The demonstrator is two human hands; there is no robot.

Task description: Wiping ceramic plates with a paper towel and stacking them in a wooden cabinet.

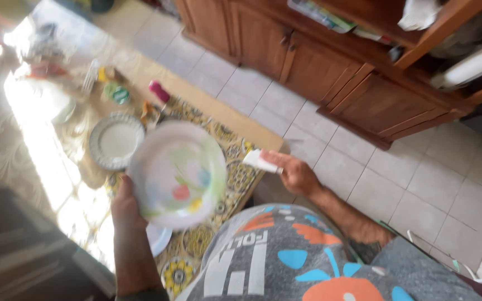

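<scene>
Left hand [125, 207] gripped a flowered plate [177, 174] by its rim at seven o'clock; right hand [295, 174] pinched a white cloth [259, 161]; grey-rimmed plate [116, 140] lay at ten o'clock on the table [218, 114], untouched.

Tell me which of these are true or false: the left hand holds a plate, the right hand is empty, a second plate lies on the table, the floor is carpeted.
1. The left hand holds a plate. True.
2. The right hand is empty. False: it holds a small white cloth.
3. A second plate lies on the table. True.
4. The floor is carpeted. False: it is pale tile.
</scene>
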